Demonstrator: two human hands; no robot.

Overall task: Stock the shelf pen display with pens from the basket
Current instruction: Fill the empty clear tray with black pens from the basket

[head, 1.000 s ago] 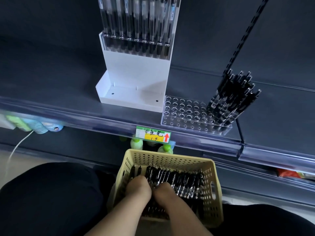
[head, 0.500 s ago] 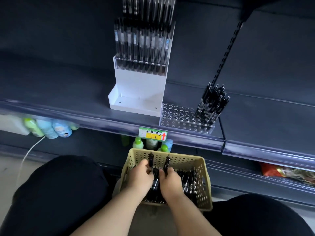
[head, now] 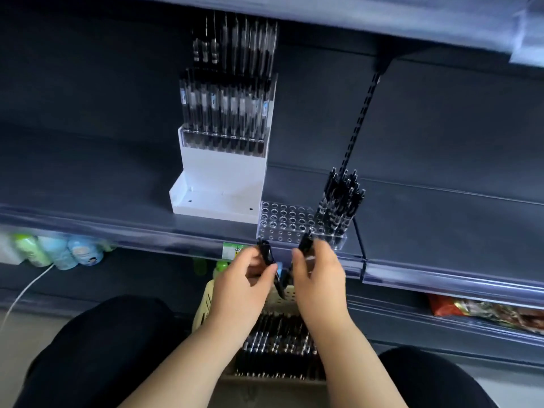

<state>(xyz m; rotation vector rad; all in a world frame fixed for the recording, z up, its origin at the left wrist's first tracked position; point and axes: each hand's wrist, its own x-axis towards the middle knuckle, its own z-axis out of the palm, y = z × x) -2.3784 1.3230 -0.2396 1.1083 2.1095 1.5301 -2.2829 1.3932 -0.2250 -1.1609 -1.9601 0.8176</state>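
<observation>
Backdrop: dark shelf (head: 117, 207) carrying the clear rack (head: 282, 222), standing pens (head: 338, 201) at its right end.
Left: our left hand (head: 241, 287) pinches a black pen (head: 266, 254) below the rack, upright for slotting.
Right: our right hand (head: 319, 278) grips a second pen (head: 304, 241) at the rack's front edge.
Stock: basket (head: 206, 301) under the rack, within reach.

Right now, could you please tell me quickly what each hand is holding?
The left hand grips a black pen.
The right hand grips a second black pen.
</observation>
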